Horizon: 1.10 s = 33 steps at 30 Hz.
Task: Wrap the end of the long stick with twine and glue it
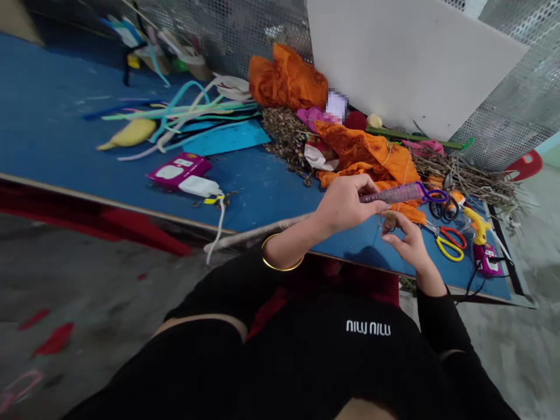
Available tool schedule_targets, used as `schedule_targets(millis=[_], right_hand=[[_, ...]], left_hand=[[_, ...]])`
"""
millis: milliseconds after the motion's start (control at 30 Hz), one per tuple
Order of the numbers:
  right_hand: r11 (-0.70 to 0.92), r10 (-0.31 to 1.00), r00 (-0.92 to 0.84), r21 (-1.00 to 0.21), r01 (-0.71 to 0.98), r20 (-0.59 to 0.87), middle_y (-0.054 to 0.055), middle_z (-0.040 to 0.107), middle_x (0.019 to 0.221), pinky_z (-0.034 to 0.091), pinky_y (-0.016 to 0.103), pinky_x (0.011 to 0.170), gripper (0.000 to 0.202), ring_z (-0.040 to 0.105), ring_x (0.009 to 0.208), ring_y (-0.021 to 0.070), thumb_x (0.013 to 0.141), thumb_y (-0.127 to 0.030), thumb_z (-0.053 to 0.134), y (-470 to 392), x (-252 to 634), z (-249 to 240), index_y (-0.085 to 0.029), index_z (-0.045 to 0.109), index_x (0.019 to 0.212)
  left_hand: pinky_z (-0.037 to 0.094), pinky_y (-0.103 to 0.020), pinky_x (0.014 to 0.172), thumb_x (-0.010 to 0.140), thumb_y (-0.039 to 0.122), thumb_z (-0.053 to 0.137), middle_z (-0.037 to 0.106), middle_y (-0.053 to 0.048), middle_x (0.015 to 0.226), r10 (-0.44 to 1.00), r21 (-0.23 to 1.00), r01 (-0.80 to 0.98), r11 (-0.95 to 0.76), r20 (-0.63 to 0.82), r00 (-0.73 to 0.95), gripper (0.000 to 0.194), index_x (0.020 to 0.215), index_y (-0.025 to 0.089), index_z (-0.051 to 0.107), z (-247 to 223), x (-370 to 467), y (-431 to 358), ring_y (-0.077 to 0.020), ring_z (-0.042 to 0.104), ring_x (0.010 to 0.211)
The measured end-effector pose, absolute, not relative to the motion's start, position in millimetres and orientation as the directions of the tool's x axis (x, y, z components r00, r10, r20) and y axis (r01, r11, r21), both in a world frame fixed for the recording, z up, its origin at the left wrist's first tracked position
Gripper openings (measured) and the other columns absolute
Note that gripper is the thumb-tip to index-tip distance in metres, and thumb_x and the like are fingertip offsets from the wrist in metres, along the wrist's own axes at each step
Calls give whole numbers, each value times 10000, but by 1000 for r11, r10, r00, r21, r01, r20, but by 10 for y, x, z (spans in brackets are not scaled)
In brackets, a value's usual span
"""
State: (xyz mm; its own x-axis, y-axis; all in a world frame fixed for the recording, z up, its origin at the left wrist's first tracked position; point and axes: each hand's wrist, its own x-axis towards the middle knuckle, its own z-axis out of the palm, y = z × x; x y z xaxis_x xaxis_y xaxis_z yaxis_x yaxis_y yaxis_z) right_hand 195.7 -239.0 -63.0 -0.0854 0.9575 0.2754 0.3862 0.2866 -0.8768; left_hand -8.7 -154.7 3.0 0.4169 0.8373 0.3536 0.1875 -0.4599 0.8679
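Note:
My left hand (347,203) grips a thread-wrapped rod (396,193) between thumb and fingers, near the table's front edge. Purple loops stick out of the rod's right end. Just below and to the right, my right hand (405,236) has its thumb and fingers curled together around a small brownish thing I cannot make out. A thin thread rises past the rod in front of the orange cloth (365,153). Scissors with red and yellow handles (450,242) lie to the right of my right hand, and black-handled scissors (444,207) rest behind them.
On the blue table (245,198) lie a purple box (179,169), a yellow banana-shaped item (133,133), coloured pipe-cleaner-like strips (175,111) and dry twigs (481,178). A yellow glue gun (479,224) stands at the right. A long stick (258,231) lies along the front edge.

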Motion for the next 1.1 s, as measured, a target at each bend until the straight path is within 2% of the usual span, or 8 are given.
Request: schedule_targets(millis=[100,233,333,467,600,733,833,1100], right_hand=[[304,950,-88,-951,60,299,-20,581,639,451,311,618,406,459,504,104,904,-578,686,-2329,1797,-623,-210,678,734],[158,972,-123,-942,-297,202,-59,413,511,411,304,596,513,357,457,88,883,-582,705,-2354,1724,-785,-204,539,578],[107,971,-169,-938,-330,171,-50,360,481,376,296,542,609,358,461,102,837,-632,719,-2418,1712,-897,-208,458,486],[211,977,61,-905,-368,203,47,594,759,501,346,740,664,608,801,186,827,-661,693,-2434,1756,-894,-206,358,479],[195,969,227,-876,-442,102,34,683,879,510,303,689,397,625,916,194,867,-524,689,-2339,1889,-862,-251,506,643],[-1,991,104,-787,-617,-83,-44,561,628,253,214,406,249,364,518,116,805,-345,754,-2229,1882,-867,-246,544,716],[-40,993,63,-766,-642,-105,-84,402,584,160,224,376,356,121,495,98,846,-322,725,-2144,1732,-817,-241,417,688],[-255,965,-199,-769,-586,-169,-100,194,613,141,164,360,425,67,489,79,965,-343,594,-1918,1694,-522,-249,278,698]], left_hand=[[412,-252,578,717,346,821,686,6,668,824,839,190,-509,411,391,244,760,160,669,69,-111,-1598,-118,564,596],[414,-242,560,725,347,800,677,14,658,824,856,159,-492,399,402,237,759,161,657,95,-195,-1615,-107,551,579],[421,-243,561,728,350,796,677,8,664,827,869,145,-473,380,414,245,766,156,651,90,-232,-1604,-112,561,589],[422,-250,560,731,377,802,685,-6,675,839,872,177,-457,357,411,271,779,151,660,72,-211,-1615,-128,575,606],[412,-252,570,724,366,807,679,9,656,827,853,216,-475,348,441,254,768,161,665,32,-166,-1710,-122,566,588],[419,-251,599,748,329,786,705,10,692,786,837,209,-506,346,513,207,812,163,680,-21,-163,-1834,-119,579,598],[407,-253,614,750,297,796,723,3,726,768,812,258,-523,319,555,187,834,162,698,-46,-177,-1907,-118,577,607],[389,-261,645,777,334,824,714,8,780,694,760,323,-564,225,684,237,887,186,673,-205,-182,-1981,-142,595,664]])
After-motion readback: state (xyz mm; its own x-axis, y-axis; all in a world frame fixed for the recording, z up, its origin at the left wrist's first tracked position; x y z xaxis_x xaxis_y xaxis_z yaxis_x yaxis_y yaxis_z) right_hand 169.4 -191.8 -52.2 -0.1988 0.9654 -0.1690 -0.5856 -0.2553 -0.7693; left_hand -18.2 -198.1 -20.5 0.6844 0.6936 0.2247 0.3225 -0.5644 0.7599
